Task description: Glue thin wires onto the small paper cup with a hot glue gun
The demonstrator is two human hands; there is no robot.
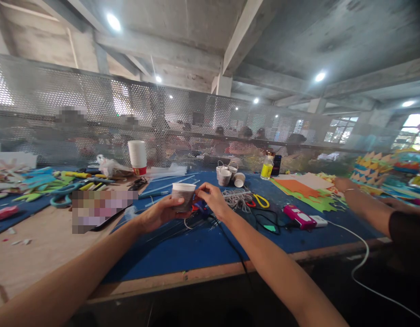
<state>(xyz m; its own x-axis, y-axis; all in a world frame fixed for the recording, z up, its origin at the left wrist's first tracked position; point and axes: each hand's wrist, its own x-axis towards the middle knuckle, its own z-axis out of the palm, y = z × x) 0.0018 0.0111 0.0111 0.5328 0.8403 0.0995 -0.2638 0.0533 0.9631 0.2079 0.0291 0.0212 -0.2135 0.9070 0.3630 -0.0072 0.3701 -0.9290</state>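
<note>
- One paper cup (183,196) is in hand, upright, above the blue mat (203,247) about midway along the desk (42,245) and back from its near edge.
- My left hand (158,213) has its grip wrapped around the cup's left side and base, closed on it.
- My right hand (213,200) meets the cup's right side with its fingers curled together. I cannot tell whether that grip pinches the cup or only touches it.
- One small blue-and-red tool (199,207) lies just under the right hand. One black cord (230,243) runs from it to the near edge.
- One stack of white cups (137,156) stands toward the far edge, left of centre. I count four loose small cups (226,175) in a cluster at the far edge, behind my hands.
- One yellow bottle (267,168), one pair of yellow-handled scissors (259,200) and one pink device (299,216) sit on the right half.
- One other person's arm (359,202) rests over the right end of the desk.
- A mesh screen (94,113) closes off the far edge. The mat between my hands and the near edge is open apart from the cord.
</note>
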